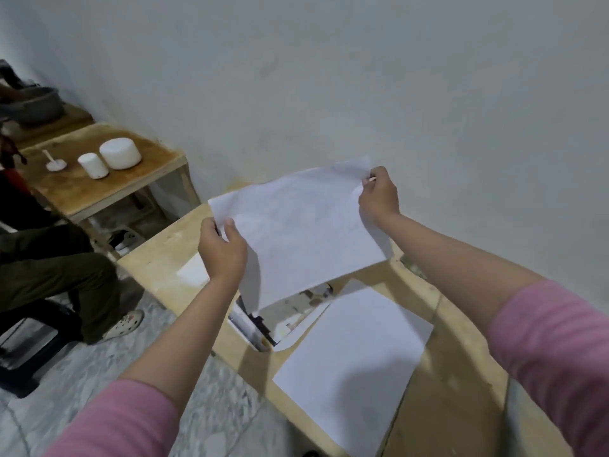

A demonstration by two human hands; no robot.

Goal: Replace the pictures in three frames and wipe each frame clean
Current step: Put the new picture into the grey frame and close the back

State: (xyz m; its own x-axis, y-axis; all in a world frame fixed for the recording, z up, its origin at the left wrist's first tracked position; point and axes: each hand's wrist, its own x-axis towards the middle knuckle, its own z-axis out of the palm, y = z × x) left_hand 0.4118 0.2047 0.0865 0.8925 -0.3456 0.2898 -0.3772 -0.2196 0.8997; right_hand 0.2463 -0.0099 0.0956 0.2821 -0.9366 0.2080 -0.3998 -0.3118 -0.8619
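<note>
From the head camera, both hands hold one white sheet (298, 232) in the air above the bench (158, 258); the left hand (221, 250) pinches its near-left corner with thumb on top and fingers curled under, and the right hand (379, 196) pinches the far-right corner, so each grip is closed on the paper and nothing else. The sheet hangs tilted, well apart from the wood; under its lower edge a frame (260, 321) shows partly, with a dark edge and some picture in it, though most is hidden. A second white sheet (352, 351) lies flat on the bench just beside the frame, toward the person. On another table at the left stand white containers (120, 158).

I judge the step is bringing the sheet toward the frame; to do it well, keep the paper taut between both corners so it does not crease; lower it level; match one corner to the frame first, then lay the rest down.
</note>
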